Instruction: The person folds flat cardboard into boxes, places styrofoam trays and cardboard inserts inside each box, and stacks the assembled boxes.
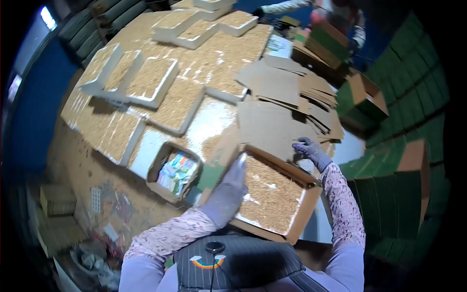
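Brown cardboard forms the open box point(307, 214) directly before us, holding a white-edged bed of tan granules point(275, 192). Our gloved left hand point(227, 192) lies along its left wall; we cannot tell whether it grips. Our right hand point(313, 153), released with fingers loosely bent, is beyond the box, near flat cardboard sheets point(272, 121). Colourful packets point(178, 172) fill a small carton point(163, 192) to our left.

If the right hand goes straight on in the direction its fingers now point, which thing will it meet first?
Most likely the flat cardboard sheet just ahead of the right hand; whether the fingers touch it is hard to tell.
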`<state>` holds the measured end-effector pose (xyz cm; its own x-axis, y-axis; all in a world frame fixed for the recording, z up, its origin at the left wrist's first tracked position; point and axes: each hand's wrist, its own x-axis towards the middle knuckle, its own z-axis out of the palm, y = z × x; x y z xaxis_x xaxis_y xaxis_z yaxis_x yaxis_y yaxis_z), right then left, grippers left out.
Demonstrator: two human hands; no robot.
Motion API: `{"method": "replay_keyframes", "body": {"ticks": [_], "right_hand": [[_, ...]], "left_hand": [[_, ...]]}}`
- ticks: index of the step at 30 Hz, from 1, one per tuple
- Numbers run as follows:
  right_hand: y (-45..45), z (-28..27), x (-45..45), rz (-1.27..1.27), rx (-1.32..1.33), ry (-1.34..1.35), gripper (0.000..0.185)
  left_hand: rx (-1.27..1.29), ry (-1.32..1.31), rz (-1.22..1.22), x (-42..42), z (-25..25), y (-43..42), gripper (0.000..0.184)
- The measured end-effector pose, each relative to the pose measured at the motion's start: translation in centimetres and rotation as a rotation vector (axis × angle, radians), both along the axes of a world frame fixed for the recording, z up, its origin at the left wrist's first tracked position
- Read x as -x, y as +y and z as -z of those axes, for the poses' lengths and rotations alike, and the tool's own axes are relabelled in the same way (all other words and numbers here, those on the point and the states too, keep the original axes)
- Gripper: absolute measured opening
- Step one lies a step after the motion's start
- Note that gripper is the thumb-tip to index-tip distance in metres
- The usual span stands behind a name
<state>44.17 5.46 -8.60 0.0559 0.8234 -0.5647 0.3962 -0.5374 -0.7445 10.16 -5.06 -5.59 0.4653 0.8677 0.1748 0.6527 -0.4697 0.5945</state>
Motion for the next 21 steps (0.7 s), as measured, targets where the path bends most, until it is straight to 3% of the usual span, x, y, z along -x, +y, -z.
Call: {"method": "replay_keyframes", "body": {"ticks": [2, 3, 5, 7, 8, 9, 10, 12, 14, 16, 17, 20, 21], "right_hand": [[4.0, 9.3, -0.2, -0.057, -0.103, -0.452, 0.066], [5.1, 15.5, -2.3, 0.002, -0.205, -0.378, 0.062], [4.3, 8.8, 1.5, 0.113, -0.031, -0.179, 0.046], [4.0, 5.8, 1.8, 0.142, -0.034, -0.045, 0.034], [3.8, 5.7, 0.2, 0.166, -0.086, 0.028, 0.030], [3.4, 6.0, -1.5, 0.188, -0.171, 0.077, 0.029], [3.1, 6.2, -3.1, 0.206, -0.257, 0.122, 0.029], [1.4, 3.2, -4.2, 0.191, -0.434, 0.028, 0.031], [-0.9, -0.9, -4.6, 0.179, -0.459, -0.035, 0.033], [-4.7, -4.5, -3.3, 0.191, -0.713, -0.272, 0.032], [-7.1, -9.6, -0.1, 0.331, -0.454, -0.292, 0.030], [-13.2, -10.0, -1.0, 0.395, -0.773, -0.346, 0.031], [-15.4, -10.4, -1.0, 0.448, -0.764, -0.398, 0.030]], "left_hand": [[-0.123, 0.170, 0.074, 0.1, -1.9, 0.0, 0.067], [-0.111, 0.190, 0.037, 1.3, -3.2, -0.2, 0.067], [-0.148, -0.165, 0.006, 3.6, -5.1, 0.1, 0.041], [-0.130, -0.199, -0.375, 8.2, -2.9, 1.4, 0.017], [-0.318, -0.026, -0.339, 10.9, -1.4, 2.6, 0.014], [-0.148, 0.105, -0.404, 13.3, 1.6, 3.6, 0.016], [0.092, 0.055, -0.584, 14.4, 5.3, 4.7, 0.025], [0.259, 0.298, -0.568, 14.8, 9.7, 6.2, 0.040], [0.241, 0.459, -0.541, 14.4, 13.3, 6.7, 0.042], [0.186, 0.443, -0.530, 14.6, 13.7, 6.8, 0.035], [0.242, 0.436, -0.484, 14.9, 13.5, 7.3, 0.032], [0.225, 0.413, -0.388, 15.7, 14.2, 7.6, 0.025], [0.204, 0.389, -0.394, 16.1, 15.0, 7.8, 0.027]]}}
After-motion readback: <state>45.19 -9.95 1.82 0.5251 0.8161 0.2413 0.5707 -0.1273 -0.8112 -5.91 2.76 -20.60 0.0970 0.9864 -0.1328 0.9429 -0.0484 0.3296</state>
